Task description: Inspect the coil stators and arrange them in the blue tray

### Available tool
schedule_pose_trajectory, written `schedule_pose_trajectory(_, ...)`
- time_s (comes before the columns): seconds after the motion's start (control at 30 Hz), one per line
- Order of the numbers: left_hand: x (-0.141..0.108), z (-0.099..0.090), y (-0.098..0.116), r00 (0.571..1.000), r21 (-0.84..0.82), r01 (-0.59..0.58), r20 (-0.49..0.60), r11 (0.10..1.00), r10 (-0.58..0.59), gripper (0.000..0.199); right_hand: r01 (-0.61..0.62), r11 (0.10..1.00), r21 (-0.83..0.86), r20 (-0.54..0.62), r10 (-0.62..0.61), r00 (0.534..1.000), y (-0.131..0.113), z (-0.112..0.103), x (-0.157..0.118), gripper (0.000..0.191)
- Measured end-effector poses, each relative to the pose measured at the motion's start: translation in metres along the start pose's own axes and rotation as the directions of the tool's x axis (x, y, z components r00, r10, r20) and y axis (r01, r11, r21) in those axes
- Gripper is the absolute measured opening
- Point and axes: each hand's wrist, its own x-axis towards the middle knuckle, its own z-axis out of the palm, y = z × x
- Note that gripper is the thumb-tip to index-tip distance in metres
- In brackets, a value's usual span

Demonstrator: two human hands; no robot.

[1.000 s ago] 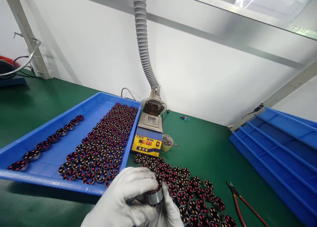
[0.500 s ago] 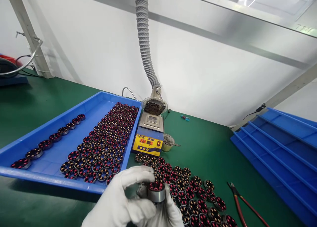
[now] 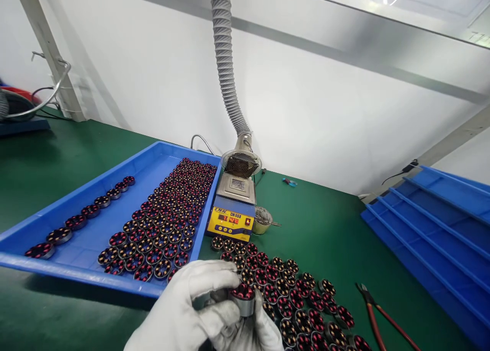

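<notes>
Both of my hands wear white gloves and meet at the bottom middle. My left hand (image 3: 179, 305) is closed, its fingers and thumb around the left side of a motor stator (image 3: 242, 301). That stator is a short metal ring with red windings on top, held upright. On its right and underneath, my right hand (image 3: 266, 328) grips it too, mostly hidden behind the left. Just beyond, many similar stators (image 3: 284, 307), some with red and some with copper-coloured windings, lie on the green table (image 3: 325, 228).
At left, a blue tray (image 3: 82, 185) holds a dense block of stators plus one separate row. A yellow-fronted solder pot (image 3: 230, 223) stands beneath a fume hose (image 3: 224, 60), beside a small tin (image 3: 261, 221). Red-handled cutters (image 3: 373, 310) lie at right, near stacked blue trays (image 3: 429, 239).
The view has shifted slightly, moving the bench contents a little to the right. The stator in my hands tilts somewhat more towards me; both hands keep hold of it.
</notes>
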Motion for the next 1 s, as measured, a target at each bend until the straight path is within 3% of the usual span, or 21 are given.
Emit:
schedule_pose_trajectory(0.13,-0.002,-0.005,-0.006,0.961,0.079,-0.269,0.094,0.96,0.261,0.035,-0.009,1.0,-0.003,0.019,0.009,1.0,-0.002,-0.011,0.011,0.023)
schedule_pose_trajectory(0.2,-0.001,-0.007,-0.006,0.936,0.131,-0.339,0.144,0.932,0.32,0.043,-0.004,1.0,-0.006,0.017,0.004,1.0,-0.003,-0.016,0.013,0.018)
schedule_pose_trajectory(0.3,0.001,-0.009,-0.003,0.952,0.268,-0.296,0.16,0.917,0.261,0.03,0.001,1.0,0.007,-0.022,-0.001,1.0,0.0,-0.021,0.01,0.016)
schedule_pose_trajectory(0.37,0.002,-0.01,0.0,0.967,0.324,-0.254,0.102,0.912,0.233,0.024,-0.011,1.0,0.017,-0.041,0.011,0.999,0.004,-0.021,0.004,0.021)
schedule_pose_trajectory(0.47,0.002,-0.013,0.003,0.989,0.259,-0.139,-0.017,0.956,0.148,0.023,-0.026,1.0,0.017,-0.045,0.027,0.999,0.007,-0.019,-0.001,0.03)
schedule_pose_trajectory(0.57,-0.002,-0.012,0.002,0.999,0.208,-0.046,0.016,0.977,0.044,0.022,-0.016,1.0,0.007,-0.058,0.016,0.998,0.005,-0.018,0.0,0.027)
schedule_pose_trajectory(0.67,-0.007,-0.007,-0.002,0.985,0.262,-0.163,0.093,0.951,0.143,0.026,0.009,1.0,-0.004,-0.077,-0.01,0.997,0.002,-0.017,0.002,0.021)
schedule_pose_trajectory(0.8,-0.008,-0.003,-0.004,0.949,0.395,-0.311,0.079,0.864,0.305,0.02,0.003,1.0,-0.004,-0.087,-0.003,0.996,0.005,-0.009,0.005,0.026)
schedule_pose_trajectory(0.9,-0.005,-0.003,-0.003,0.938,0.445,-0.337,0.078,0.83,0.339,0.023,0.002,1.0,0.018,-0.095,0.0,0.995,0.009,-0.001,0.006,0.03)
schedule_pose_trajectory(1.0,-0.001,-0.006,-0.002,0.934,0.546,-0.294,-0.008,0.785,0.356,0.023,0.003,0.998,0.056,-0.091,0.002,0.996,0.009,0.005,0.005,0.038)
